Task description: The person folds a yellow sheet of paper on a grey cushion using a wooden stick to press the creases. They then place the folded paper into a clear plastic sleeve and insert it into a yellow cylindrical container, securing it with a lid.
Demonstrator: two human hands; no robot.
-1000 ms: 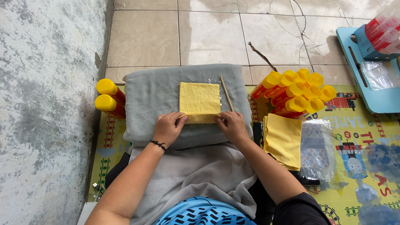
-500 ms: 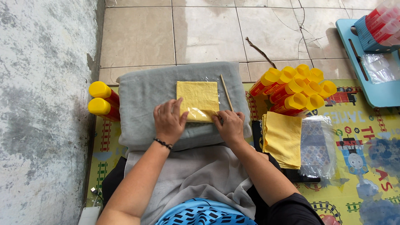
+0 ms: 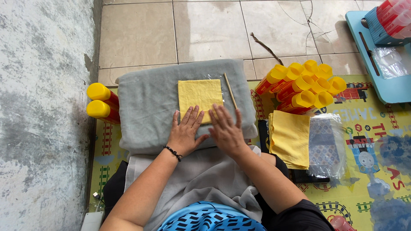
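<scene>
Two yellow-capped bottles [image 3: 100, 105] lie at the far left, clear of the work. The grey cushion [image 3: 145, 107] carries the yellow cloth [image 3: 200, 94], a near-square sheet lying just ahead of both hands. Left hand [image 3: 185, 133] rests flat, fingers spread, tips on the cloth's near edge; right hand [image 3: 227, 130] likewise, equally near, gripping nothing. A thin stick [image 3: 230, 90] lies alongside the cloth's right edge. Further right: bottle cluster [image 3: 306, 87], cloth stack [image 3: 290, 137].
</scene>
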